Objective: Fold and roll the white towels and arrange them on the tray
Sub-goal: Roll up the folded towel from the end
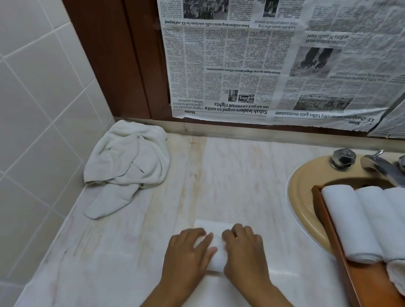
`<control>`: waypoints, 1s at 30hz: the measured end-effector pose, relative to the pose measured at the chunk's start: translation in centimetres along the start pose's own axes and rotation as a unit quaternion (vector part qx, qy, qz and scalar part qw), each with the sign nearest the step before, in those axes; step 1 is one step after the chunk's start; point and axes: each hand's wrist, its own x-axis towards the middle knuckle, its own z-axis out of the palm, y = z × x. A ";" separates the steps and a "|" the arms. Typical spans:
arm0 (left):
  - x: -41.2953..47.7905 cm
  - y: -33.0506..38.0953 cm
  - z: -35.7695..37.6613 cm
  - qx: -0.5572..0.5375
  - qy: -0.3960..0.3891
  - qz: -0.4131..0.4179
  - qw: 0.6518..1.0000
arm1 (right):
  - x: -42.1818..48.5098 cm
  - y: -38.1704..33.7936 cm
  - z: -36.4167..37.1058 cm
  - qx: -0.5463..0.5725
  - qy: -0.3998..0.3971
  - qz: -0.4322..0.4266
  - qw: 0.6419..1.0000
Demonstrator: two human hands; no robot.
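"White towel (215,226), lower centre of the frame: which way does it run?"

"Its rolled part lies across the frame, long axis left to right. A flat tail points toward the top of the frame, on the marble counter (243,182)."

"How does it look?"

"Plain, bright white and smooth, with the near edge rounded."

"And the hands?"

"The left hand (189,251) presses down with fingers close together and fairly straight. The right hand (244,251) bends its fingers, also together, over the roll."

"What can't be made out?"

"Both ends of the roll sit under the hands, so its full length is hidden. Glare blurs its outline against the pale stone."

"Elsewhere?"

"Rolled towels (353,224) lie side by side on the wooden tray (332,237) at right, running from upper left to lower right. Another roll (402,279) lies across the near end. The frame's right edge cuts off both roll and tray. Crumpled towels (129,161) are heaped at upper left of the counter."
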 end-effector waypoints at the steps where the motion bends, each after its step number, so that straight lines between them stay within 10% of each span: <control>1: -1.0 0.2 0.2 0.009 0.008 0.014 1.000 | -1.2 -0.2 0.7 0.005 0.031 -0.025 0.999; 10: 1.1 -0.8 1.0 -0.003 -0.043 0.030 0.999 | -1.4 1.2 2.1 -0.068 -0.001 -0.068 0.995; 21: 9.0 -1.1 1.1 -0.122 -0.251 -0.198 0.940 | 7.5 2.1 -1.2 0.010 -0.310 0.046 0.950; 30: 4.2 2.4 1.5 -0.168 -0.221 -0.157 0.948 | 0.5 2.3 -2.4 0.065 -0.369 0.140 0.917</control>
